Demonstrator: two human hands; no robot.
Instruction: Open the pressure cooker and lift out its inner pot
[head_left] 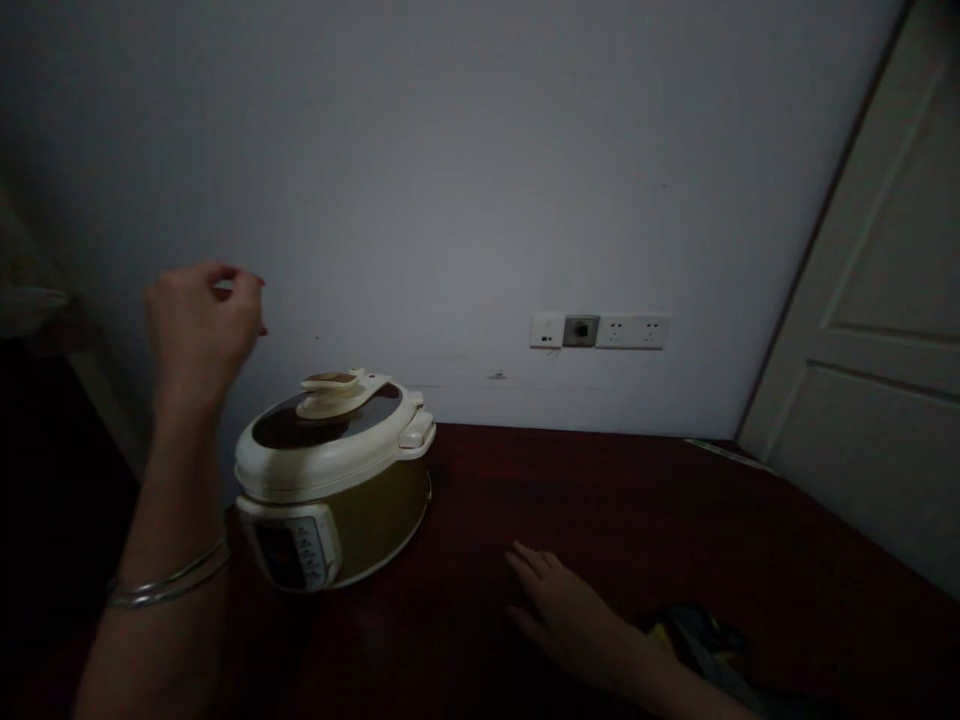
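My left hand (pixel 202 325) is raised in front of the wall, above and to the left of an electric pressure cooker (pixel 382 510). Its fingers are curled towards the thumb; I cannot make out whether anything is between them. Metal bangles (pixel 169 585) circle that wrist. The cooker has an olive-gold body, a cream lid with a dark top and handle, and a control panel (pixel 292 550) facing front left. My right hand (pixel 562 605) rests low over the dark red table (pixel 570 490), right of the cooker, fingers stretched out and holding nothing.
A dark, partly yellow item (pixel 697 640), too dim to name, lies beside my right forearm. Wall sockets (pixel 634 331) sit above the table's back edge. A white panelled door (pixel 885 350) stands at the right. A flat strip (pixel 731 455) lies at the back right edge.
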